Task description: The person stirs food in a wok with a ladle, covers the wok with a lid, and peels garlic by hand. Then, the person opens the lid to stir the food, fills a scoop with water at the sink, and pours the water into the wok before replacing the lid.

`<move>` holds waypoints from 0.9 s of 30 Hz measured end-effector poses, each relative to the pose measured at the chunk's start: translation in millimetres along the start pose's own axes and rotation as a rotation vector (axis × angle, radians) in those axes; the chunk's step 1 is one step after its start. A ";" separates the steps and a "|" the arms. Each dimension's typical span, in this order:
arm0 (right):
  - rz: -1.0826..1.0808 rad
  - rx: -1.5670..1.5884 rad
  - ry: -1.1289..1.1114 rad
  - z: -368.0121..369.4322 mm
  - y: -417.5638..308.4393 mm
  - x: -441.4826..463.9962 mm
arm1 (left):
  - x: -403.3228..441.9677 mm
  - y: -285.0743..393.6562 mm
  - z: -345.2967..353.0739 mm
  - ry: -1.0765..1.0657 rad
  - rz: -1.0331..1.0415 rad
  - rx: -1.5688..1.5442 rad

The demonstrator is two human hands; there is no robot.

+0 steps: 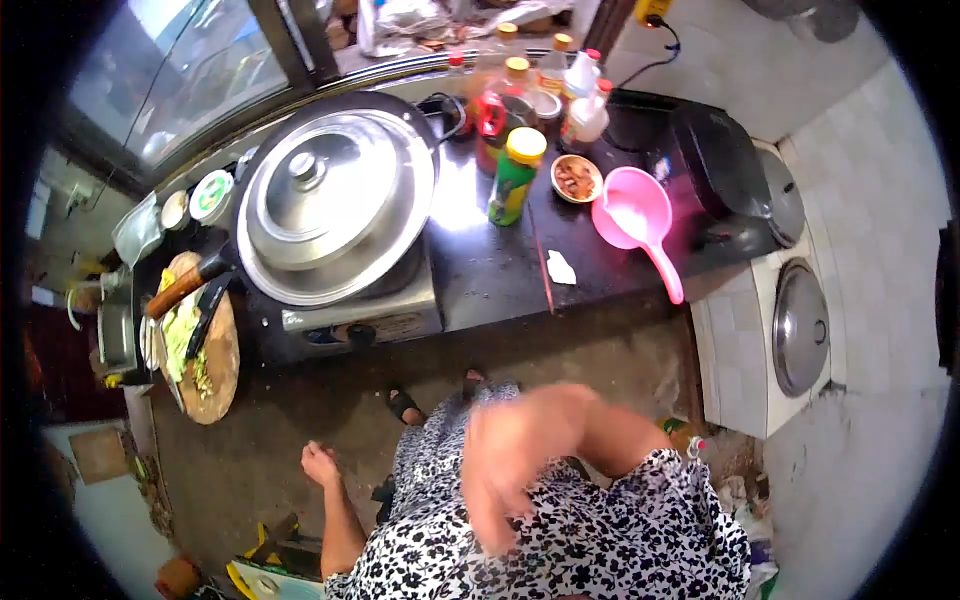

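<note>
Hands, in the head view, hang clear of the surface (485, 290). The left hand (319, 464) is half curled with nothing seen in it; whether it is closed I cannot tell. The right hand (525, 450), blurred before the patterned clothing (620, 530), has loosely parted fingers and no visible load. The cutting board (219, 385), forward and left of the left hand, which is nearer to it, points its long axis roughly away from the person. On it lie a knife (207, 315) and chopped greens (180, 335). The pan's wooden handle (178, 292) slants leftward over its far part. A lid (335, 215) covers the pan on the stove (385, 322).
</note>
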State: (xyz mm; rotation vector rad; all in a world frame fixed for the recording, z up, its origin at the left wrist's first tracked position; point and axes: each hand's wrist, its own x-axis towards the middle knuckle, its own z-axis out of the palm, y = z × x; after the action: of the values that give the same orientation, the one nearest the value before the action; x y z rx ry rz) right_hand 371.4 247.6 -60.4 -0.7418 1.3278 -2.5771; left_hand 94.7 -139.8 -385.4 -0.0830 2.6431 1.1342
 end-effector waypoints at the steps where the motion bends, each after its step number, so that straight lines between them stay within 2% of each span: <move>1: 0.085 -0.110 0.238 -12.2 1.2 -18.0 | 0.2 17.0 1.5 -0.038 0.084 0.090; 2: 0.295 -0.260 0.591 -26.0 7.9 -35.3 | -6.2 39.3 7.1 -0.103 0.124 0.102; 3: 0.315 -0.619 0.880 -43.3 57.5 -59.6 | -5.0 51.1 24.4 -0.135 0.202 0.084; 4: 0.411 -0.848 1.190 -65.4 87.0 -83.9 | -19.4 76.2 32.2 -0.188 0.241 0.093; 5: 0.464 -0.643 1.400 -83.4 110.1 -119.6 | -32.8 97.8 38.6 -0.184 0.410 0.224; 6: 0.561 -0.410 1.591 -102.3 126.4 -149.3 | -17.4 79.5 54.3 -0.184 0.462 0.332; 7: 0.570 -0.797 1.656 -117.1 142.4 -178.2 | -31.1 100.3 59.4 -0.235 0.518 0.369; 8: 0.518 -0.930 1.787 -119.9 141.7 -187.4 | -53.0 132.1 65.3 -0.285 0.571 0.408; 10: 0.339 -1.066 1.839 -142.3 154.8 -203.7 | -75.9 162.4 74.9 -0.399 0.629 0.450; 12: 0.300 -1.390 1.783 -162.6 150.7 -210.1 | -87.9 169.4 89.6 -0.456 0.731 0.477; 16: 0.523 -1.686 1.675 -185.3 155.1 -220.9 | -114.5 190.5 104.6 -0.560 0.812 0.476; 20: 0.501 -1.720 1.614 -184.0 167.6 -243.1 | -113.6 183.3 105.1 -0.588 0.836 0.489; 21: 0.427 -1.712 1.655 -183.7 162.5 -245.1 | -113.2 182.4 102.6 -0.591 0.837 0.494; 22: 0.548 -1.605 1.722 -183.1 159.1 -245.1 | -112.7 181.5 100.1 -0.593 0.838 0.498; 24: 0.486 -1.598 1.857 -187.3 149.7 -230.0 | -112.4 181.0 94.6 -0.586 0.806 0.510; 26: 0.275 -1.618 1.771 -193.4 138.2 -197.4 | -112.5 181.1 96.0 -0.586 0.781 0.499; 27: 0.240 -1.576 1.722 -196.9 130.4 -180.7 | -115.8 183.7 96.6 -0.601 0.769 0.483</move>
State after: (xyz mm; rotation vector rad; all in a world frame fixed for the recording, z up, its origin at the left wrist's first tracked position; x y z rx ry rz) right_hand 419.6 374.8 -324.9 1.9671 3.1763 -0.8936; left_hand 198.8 51.1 -289.5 1.2354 2.3072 0.4977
